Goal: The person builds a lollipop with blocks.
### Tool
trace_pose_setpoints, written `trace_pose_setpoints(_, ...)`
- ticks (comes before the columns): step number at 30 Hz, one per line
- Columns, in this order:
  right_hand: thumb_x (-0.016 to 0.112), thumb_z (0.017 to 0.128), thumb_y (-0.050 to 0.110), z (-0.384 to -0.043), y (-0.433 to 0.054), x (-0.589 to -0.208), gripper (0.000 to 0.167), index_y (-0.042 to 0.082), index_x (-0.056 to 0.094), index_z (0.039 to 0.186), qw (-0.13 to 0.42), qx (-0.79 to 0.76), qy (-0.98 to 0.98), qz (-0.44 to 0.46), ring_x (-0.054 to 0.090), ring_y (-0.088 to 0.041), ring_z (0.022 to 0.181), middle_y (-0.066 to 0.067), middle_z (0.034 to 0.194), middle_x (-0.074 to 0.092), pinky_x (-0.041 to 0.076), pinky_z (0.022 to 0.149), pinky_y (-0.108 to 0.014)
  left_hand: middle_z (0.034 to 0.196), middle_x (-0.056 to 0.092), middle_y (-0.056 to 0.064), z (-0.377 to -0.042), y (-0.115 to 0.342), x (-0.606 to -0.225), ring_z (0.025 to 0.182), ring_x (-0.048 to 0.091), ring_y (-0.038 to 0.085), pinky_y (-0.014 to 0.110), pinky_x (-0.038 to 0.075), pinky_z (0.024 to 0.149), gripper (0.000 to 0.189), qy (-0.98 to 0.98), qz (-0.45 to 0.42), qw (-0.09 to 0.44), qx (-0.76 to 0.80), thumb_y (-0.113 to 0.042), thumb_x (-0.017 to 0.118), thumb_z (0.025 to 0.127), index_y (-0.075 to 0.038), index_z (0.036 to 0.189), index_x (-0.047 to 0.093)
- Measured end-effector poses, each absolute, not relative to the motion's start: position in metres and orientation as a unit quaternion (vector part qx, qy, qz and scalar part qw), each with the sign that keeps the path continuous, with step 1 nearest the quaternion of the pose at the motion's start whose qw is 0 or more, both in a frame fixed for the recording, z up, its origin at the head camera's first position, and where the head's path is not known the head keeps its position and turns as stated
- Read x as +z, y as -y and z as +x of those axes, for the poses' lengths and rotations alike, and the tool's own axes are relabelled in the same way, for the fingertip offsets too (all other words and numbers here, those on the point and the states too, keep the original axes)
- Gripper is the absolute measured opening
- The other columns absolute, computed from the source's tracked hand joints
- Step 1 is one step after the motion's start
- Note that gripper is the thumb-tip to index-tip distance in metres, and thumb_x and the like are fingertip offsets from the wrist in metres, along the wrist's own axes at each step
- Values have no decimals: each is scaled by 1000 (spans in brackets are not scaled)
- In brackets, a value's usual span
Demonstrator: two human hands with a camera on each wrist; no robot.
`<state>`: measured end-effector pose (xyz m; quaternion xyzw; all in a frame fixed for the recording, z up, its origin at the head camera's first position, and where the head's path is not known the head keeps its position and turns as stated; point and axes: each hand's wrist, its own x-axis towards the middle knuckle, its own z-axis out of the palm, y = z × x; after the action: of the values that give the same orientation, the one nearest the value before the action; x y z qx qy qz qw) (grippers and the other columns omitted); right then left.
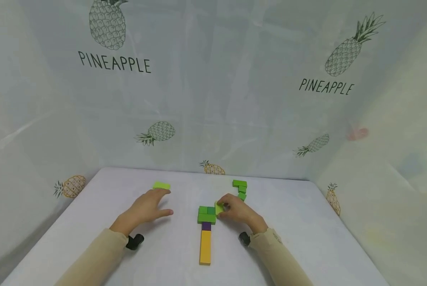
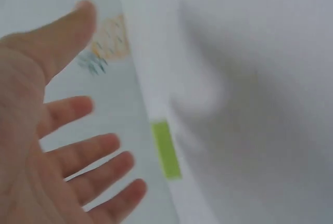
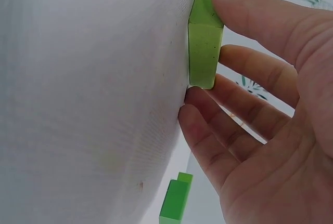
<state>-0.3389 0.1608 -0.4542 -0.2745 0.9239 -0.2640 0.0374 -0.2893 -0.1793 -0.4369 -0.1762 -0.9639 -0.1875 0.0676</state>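
Observation:
My right hand (image 1: 239, 210) pinches a light-green block (image 3: 204, 55) between thumb and fingers. This block stands low on the table, right beside a cluster of green blocks (image 1: 207, 219). Below the cluster, a small purple block (image 1: 206, 226) and a long yellow-orange block (image 1: 205, 248) line up like a stem. My left hand (image 1: 145, 207) is held over the left part of the table, fingers spread and nothing in its grasp. Just beyond its fingertips lies another light-green block (image 1: 161, 185), seen in the left wrist view too.
Several green blocks (image 1: 240, 183) lie in a short staggered row behind my right hand. A white cloth printed with pineapples hangs behind the table (image 1: 306, 238) and along its sides. Black wrist cameras (image 1: 135, 241) sit by both sleeves.

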Motion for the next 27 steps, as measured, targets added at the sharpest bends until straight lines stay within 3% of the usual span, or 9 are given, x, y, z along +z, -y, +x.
trace_pose_setpoints(5,78,80,25,-338,-161,-456,39,13,65,115,37,-267,-923,-274,55,-17,102,3,113,59,48,91,-38,131,51,19,-314,202,-438,117,49,39,57,44,91,69,967,-133,100,-191,-47,71,82,-9,136,50)
trace_pose_setpoints(11,77,81,25,-339,-160,-458,39,14,65,116,40,-266,-924,-272,54,-17,103,4,114,59,48,92,-38,126,49,24,-339,213,-442,113,49,41,57,47,85,65,968,-102,92,-208,-44,69,85,-7,135,51)
trace_pose_setpoints(27,77,81,24,-341,-162,-459,38,13,65,116,34,-259,-922,-284,54,-17,103,4,114,59,47,93,-37,124,51,23,-371,215,-449,113,49,40,57,44,92,57,970,-128,43,-202,-35,71,86,-5,131,56)
